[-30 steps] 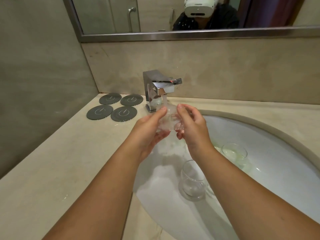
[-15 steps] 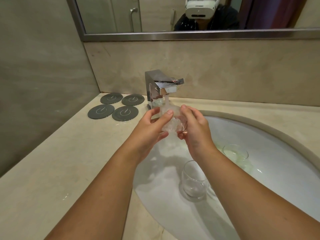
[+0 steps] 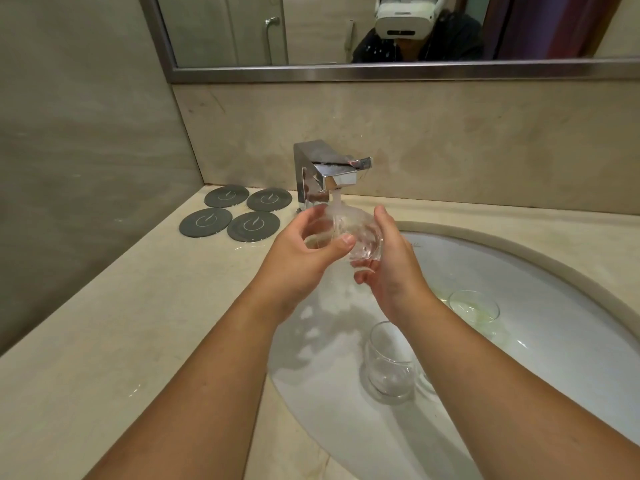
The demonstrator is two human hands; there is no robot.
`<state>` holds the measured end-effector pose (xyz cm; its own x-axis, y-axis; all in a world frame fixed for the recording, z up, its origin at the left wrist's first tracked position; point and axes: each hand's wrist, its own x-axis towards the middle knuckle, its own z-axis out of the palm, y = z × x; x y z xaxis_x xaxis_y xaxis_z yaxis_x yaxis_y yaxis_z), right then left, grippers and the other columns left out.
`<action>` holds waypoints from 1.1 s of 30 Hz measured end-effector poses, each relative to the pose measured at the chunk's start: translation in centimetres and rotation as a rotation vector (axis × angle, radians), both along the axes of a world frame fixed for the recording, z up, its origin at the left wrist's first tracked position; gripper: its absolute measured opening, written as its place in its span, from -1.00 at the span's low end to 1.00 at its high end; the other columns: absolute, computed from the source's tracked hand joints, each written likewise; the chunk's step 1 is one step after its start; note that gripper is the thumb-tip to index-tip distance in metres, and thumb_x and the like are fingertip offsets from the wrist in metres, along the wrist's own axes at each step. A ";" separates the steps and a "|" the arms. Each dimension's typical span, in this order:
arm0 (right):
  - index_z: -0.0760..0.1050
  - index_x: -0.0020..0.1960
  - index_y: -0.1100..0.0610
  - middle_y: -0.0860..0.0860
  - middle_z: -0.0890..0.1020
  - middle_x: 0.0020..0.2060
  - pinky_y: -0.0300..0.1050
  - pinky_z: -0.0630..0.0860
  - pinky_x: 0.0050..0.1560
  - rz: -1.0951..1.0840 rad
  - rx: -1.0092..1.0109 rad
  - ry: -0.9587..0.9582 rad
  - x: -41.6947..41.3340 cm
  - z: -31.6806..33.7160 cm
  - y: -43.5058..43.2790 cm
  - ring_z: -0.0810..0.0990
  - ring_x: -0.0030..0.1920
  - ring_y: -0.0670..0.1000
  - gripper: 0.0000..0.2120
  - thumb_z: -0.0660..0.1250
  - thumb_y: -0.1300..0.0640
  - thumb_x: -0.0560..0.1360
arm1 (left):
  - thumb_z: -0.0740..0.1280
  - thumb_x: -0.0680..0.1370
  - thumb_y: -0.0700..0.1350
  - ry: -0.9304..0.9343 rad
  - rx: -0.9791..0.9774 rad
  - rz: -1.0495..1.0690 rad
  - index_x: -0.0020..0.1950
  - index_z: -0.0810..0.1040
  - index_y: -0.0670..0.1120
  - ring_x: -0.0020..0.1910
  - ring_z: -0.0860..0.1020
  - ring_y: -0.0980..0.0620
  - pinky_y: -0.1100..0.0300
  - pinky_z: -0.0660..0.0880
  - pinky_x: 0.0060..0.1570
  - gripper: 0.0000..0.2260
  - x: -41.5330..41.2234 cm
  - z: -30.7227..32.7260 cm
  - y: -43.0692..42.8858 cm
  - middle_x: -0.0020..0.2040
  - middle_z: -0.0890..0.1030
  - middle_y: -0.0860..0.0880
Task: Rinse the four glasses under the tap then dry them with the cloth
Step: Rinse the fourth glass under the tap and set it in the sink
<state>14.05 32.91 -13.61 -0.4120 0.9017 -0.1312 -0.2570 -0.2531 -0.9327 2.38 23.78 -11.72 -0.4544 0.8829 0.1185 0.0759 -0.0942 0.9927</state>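
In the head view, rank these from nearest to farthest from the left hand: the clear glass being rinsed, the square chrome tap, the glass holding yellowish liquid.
1. Clear glass being rinsed: gripped by the left hand.
2. Square chrome tap: just behind.
3. Glass holding yellowish liquid: far right, in the basin.

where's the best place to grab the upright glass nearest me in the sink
Probably wrap a hand round the side wall of the near glass, coming from its left: it stands upright, mouth up, in the sink, with bare basin on that side and the right forearm passing on the other.
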 end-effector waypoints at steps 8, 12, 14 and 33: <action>0.61 0.18 0.12 0.08 0.63 -0.08 -0.13 0.35 -0.44 -0.016 0.004 0.076 0.1 0.1 -0.2 0.46 -0.42 -0.02 -0.68 0.43 -0.11 0.61 | 0.63 0.28 0.07 -0.044 0.011 -0.012 0.57 0.41 0.10 0.40 0.59 0.10 -0.02 0.47 0.50 -0.13 0.1 -0.1 0.3 0.44 0.54 0.12; 0.61 0.21 0.08 -0.02 0.68 -0.10 -0.14 0.38 -0.42 -0.064 0.062 0.070 0.3 0.1 -0.1 0.48 -0.38 -0.01 -0.74 0.46 -0.03 0.60 | 0.62 0.35 0.22 -0.119 -0.036 0.035 0.54 0.43 0.06 0.35 0.63 0.08 0.04 0.58 0.34 -0.18 0.3 0.1 0.3 0.35 0.64 0.03; 0.60 0.26 0.06 -0.02 0.69 -0.06 -0.14 0.40 -0.40 -0.069 0.093 0.054 0.3 0.0 -0.1 0.49 -0.36 -0.01 -0.71 0.46 -0.03 0.60 | 0.61 0.39 0.25 -0.133 -0.062 0.051 0.53 0.44 0.03 0.28 0.67 0.05 0.08 0.64 0.22 -0.21 0.3 0.2 0.3 0.27 0.68 -0.01; 0.65 0.27 0.17 0.06 0.59 -0.21 -0.15 0.33 -0.48 0.125 -0.095 -0.038 0.1 0.0 -0.2 0.46 -0.43 -0.02 -0.42 0.30 -0.32 0.62 | 0.60 0.52 -0.09 0.119 -0.013 0.064 0.50 0.45 0.21 0.25 0.67 0.05 0.17 0.60 0.23 -0.38 0.2 0.2 -0.3 0.35 0.58 0.09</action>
